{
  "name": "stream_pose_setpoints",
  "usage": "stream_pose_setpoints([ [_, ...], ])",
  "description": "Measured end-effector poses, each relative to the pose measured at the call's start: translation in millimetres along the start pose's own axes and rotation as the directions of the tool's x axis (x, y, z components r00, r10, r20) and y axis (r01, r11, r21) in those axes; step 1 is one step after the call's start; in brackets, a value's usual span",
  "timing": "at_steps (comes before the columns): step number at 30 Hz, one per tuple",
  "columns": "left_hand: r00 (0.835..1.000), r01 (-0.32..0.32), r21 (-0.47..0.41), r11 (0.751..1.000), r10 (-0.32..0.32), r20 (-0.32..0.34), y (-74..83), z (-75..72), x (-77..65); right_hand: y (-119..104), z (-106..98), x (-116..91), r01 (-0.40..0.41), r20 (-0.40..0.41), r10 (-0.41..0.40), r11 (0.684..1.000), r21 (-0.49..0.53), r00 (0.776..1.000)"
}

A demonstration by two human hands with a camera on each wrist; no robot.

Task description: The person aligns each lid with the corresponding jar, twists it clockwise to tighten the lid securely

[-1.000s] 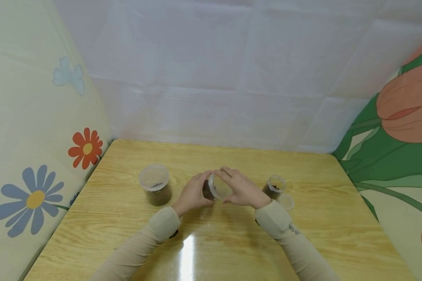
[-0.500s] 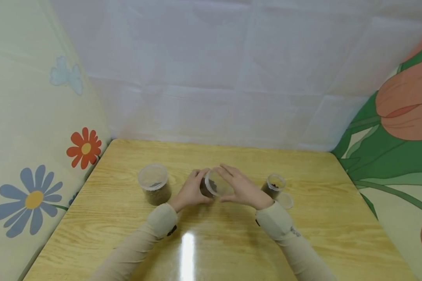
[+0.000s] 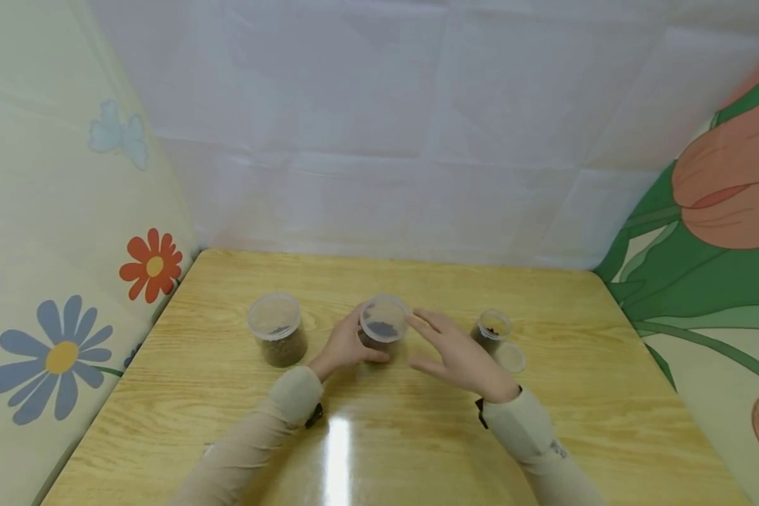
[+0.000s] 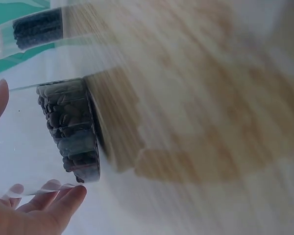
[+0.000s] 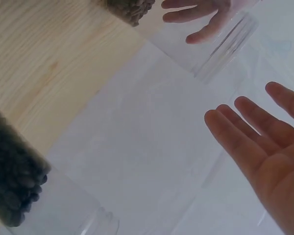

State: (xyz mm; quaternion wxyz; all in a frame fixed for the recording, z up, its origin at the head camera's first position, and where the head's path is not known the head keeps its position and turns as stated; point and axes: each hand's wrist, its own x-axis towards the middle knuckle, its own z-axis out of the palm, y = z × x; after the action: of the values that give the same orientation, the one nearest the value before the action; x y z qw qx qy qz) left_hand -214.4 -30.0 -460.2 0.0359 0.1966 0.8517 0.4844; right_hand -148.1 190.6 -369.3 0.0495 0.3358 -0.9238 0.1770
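Note:
My left hand (image 3: pixel 344 346) grips a clear plastic jar (image 3: pixel 384 315), fingers and thumb round its side. The jar stands upright and open-topped at the middle of the table. Dark bean-like pieces (image 4: pixel 71 129) cover its bottom in the left wrist view; whether its base touches the table I cannot tell. My right hand (image 3: pixel 458 357) hovers just right of the jar, apart from it, holding nothing. Its spread fingers (image 5: pixel 235 137) show in the right wrist view. Beyond that hand stands a small clear jar (image 3: pixel 490 330) of dark pieces.
A larger clear jar (image 3: pixel 281 344) with brown contents stands left of my left hand. Beside the small jar lies a round clear lid (image 3: pixel 511 358). The wooden table (image 3: pixel 386 450) meets a white sheet (image 3: pixel 367 176) at the back, with flowered cloths on both sides.
The held jar has turned from tilted toward the right to upright. My right hand has come away from its rim, moving right and nearer to me. The left hand keeps its grip.

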Motion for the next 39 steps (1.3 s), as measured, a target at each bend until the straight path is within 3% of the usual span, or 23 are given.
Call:
stream_pose_setpoints([
  [8, 0.998, 0.065, -0.078, 0.995, -0.066, -0.008, -0.4, 4.5, -0.1, -4, 2, -15, -0.002, -0.016, 0.003, 1.0, 0.021, 1.0],
  [18, 0.999, 0.049, -0.118, 0.992, -0.047, 0.012, 1.6, 1.6, -5.4, -4, 12, -25, 0.019, -0.062, -0.017, 0.999, 0.035, 0.998],
  [23, 0.993, 0.121, -0.056, 0.991, -0.12, 0.01, 6.8, -5.2, -16.2, -3, 14, -31, 0.012, -0.1, -0.008, 0.999, 0.039, 0.995],
  [28, 0.982, 0.186, 0.025, 0.982, -0.185, -0.049, 10.8, -10.0, -32.5, -1, 15, -41, -0.005, -0.112, 0.014, 0.997, 0.076, 0.994],
  [32, 0.986, 0.149, 0.08, 0.986, -0.142, -0.089, 13.6, -10.5, -46.3, 1, 15, -51, -0.039, -0.094, 0.051, 0.992, 0.12, 0.994],
  [39, 0.999, -0.013, 0.07, 0.997, 0.017, -0.05, 22.5, -2.9, -66.0, 4, 15, -67, -0.08, -0.064, 0.092, 0.983, 0.167, 0.994],
])
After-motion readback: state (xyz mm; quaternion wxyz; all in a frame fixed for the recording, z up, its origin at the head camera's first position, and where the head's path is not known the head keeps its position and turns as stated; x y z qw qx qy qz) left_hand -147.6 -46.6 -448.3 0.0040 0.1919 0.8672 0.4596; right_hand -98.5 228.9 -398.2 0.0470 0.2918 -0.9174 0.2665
